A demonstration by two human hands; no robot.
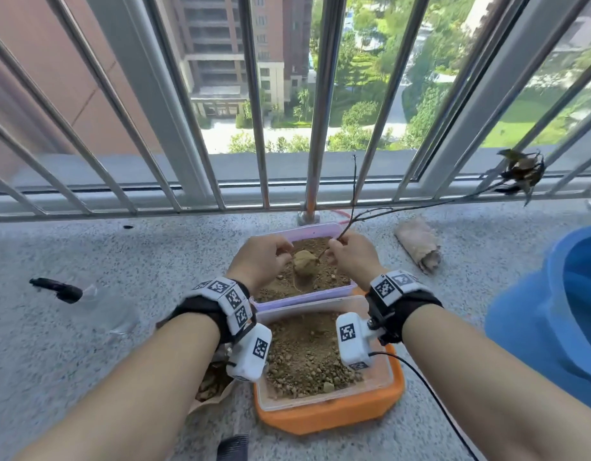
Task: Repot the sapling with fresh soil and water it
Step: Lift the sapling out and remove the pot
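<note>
The sapling (350,214) is pinched low on its stem by the right hand (352,257) over the purple tray (307,231), near the railing edge of the floor (121,261). The left hand (260,261), fingers curled, touches the root clump (305,261).

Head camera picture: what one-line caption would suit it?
Right hand pinches a bare thin sapling over the soil-filled purple plastic tray; left hand beside its root clod.
</note>
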